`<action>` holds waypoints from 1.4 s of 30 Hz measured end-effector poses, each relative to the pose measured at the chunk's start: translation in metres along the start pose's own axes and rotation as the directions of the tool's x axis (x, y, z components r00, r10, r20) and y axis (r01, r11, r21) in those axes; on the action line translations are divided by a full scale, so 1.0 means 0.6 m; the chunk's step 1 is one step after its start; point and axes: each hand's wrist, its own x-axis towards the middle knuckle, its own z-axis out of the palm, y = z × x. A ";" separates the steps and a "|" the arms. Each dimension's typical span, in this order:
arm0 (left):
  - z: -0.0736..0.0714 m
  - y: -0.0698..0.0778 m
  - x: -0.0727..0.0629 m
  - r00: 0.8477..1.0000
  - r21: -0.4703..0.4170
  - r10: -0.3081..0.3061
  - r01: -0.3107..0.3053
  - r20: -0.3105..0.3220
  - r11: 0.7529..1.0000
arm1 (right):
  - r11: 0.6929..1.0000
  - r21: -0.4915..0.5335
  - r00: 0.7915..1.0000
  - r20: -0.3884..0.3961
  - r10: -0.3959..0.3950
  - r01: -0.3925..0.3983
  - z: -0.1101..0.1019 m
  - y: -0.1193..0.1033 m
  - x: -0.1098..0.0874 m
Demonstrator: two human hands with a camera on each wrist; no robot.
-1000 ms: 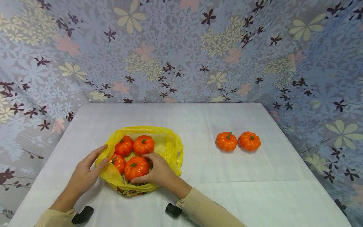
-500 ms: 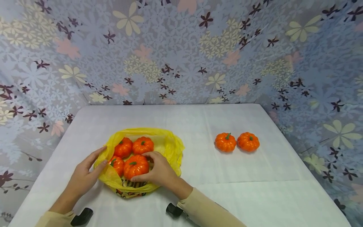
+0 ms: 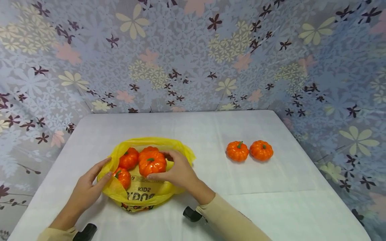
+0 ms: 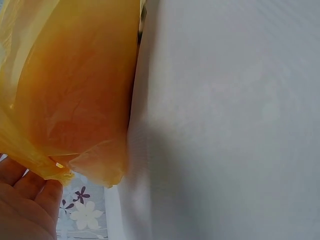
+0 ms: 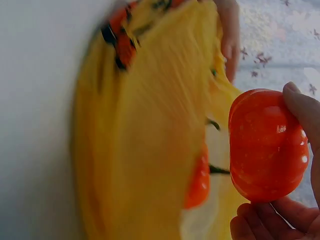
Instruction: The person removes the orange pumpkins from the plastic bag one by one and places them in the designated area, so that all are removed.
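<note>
A yellow plastic bag (image 3: pixel 141 201) lies open on the left of the table, with printing on its inside. My left hand (image 3: pixel 88 187) pinches its left rim between thumb and fingers; in the left wrist view the fingers (image 4: pixel 49 197) meet the bag's edge. My right hand (image 3: pixel 181 169) grips a small orange pumpkin (image 3: pixel 152 163) from its right side, held up over the bag's opening. In the right wrist view that pumpkin (image 5: pixel 267 145) is raised past the bag's rim. Inside the bag are more pumpkins, at left (image 3: pixel 129 158), at front left (image 3: pixel 123 178) and one partly hidden behind the held pumpkin.
Two more orange pumpkins, one (image 3: pixel 237 151) beside the other (image 3: pixel 261 150), stand on the right of the white-covered table (image 3: pixel 271 207). A floral cloth (image 3: pixel 193 53) hangs behind the table and at its sides. Black wrist devices sit by both sleeves.
My right hand has lifted the front pumpkin from inside the bag and moved it up and slightly right, baring the print beneath. The left hand keeps its hold on the rim.
</note>
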 end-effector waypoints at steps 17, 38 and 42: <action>0.001 -0.003 0.003 1.000 -0.004 -0.016 0.016 0.012 1.000 | 0.998 -0.046 0.981 -0.186 -0.050 0.042 -0.089 0.031 0.012; 0.001 -0.004 0.004 0.999 -0.004 -0.033 0.033 0.011 0.999 | 0.997 -0.031 0.950 -0.307 0.058 -0.071 -0.157 0.092 -0.002; 0.002 -0.002 0.004 1.000 0.000 -0.029 0.029 0.003 1.000 | 0.995 -0.011 0.943 -0.319 0.091 -0.100 -0.166 0.106 -0.007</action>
